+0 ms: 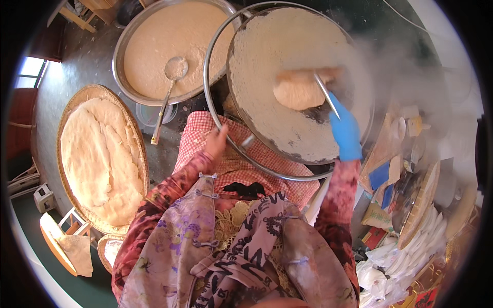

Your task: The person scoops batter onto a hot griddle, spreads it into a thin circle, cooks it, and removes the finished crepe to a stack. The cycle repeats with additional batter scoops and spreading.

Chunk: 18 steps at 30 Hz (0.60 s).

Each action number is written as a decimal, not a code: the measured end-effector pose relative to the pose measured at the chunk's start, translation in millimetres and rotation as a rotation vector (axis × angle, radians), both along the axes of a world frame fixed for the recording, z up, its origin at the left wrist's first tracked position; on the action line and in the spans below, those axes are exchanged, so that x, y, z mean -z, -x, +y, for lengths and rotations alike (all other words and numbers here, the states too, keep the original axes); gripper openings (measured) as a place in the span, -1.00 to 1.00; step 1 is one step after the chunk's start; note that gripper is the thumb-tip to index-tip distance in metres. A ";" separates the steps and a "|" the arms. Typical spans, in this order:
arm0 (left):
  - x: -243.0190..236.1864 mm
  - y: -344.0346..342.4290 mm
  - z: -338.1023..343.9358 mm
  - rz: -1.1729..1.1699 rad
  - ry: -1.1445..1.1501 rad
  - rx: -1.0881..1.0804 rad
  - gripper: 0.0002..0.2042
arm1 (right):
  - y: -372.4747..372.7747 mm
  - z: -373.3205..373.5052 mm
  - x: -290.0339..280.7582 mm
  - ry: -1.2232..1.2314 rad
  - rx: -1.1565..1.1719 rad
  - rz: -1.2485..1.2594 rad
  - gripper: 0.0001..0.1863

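Observation:
My right hand (345, 131), in a blue glove, is closed round the metal handle of a batter spreader (327, 98). The spreader's brownish blade lies against a mound of pale batter (299, 96) on a round griddle (272, 46). A thin whitish layer covers most of the griddle, with dark bare patches near the batter and along the edge. At the griddle's near left side, my left hand (216, 142) grips a metal hoop (207, 77) that runs round it. Steam blurs the griddle's right side.
Left of the griddle, a large metal basin (117, 64) holds batter, with a ladle (167, 97) resting across its rim. A woven tray (68, 169) farther left carries large thin flatbreads (102, 159). Bags, boxes and white plastic (411, 246) crowd the right side. Checked cloth covers my lap.

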<state>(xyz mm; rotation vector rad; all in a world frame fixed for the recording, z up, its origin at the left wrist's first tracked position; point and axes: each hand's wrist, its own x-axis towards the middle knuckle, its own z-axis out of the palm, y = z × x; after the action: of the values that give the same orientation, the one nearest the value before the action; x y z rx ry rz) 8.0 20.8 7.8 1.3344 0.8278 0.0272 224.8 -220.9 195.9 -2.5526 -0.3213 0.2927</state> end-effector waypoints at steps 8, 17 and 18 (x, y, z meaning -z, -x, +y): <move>0.1 -24.5 48.5 0.064 -0.023 0.147 -0.67 | -0.9 3.5 -3.7 0.133 -0.005 0.145 -0.45; -4.0 -90.4 115.9 -0.052 0.047 -0.034 -0.57 | -6.3 -1.3 4.9 0.144 -0.062 -0.030 -0.49; -3.5 -79.6 108.7 -0.096 0.049 -0.058 -0.58 | -2.4 -2.5 3.1 0.152 -0.037 0.004 -0.50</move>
<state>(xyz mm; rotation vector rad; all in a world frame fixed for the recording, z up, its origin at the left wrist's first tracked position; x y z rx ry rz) 87.6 129.5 11.3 1.2533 0.7809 0.1159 227.3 -223.4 192.8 -2.6972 -0.3581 0.3482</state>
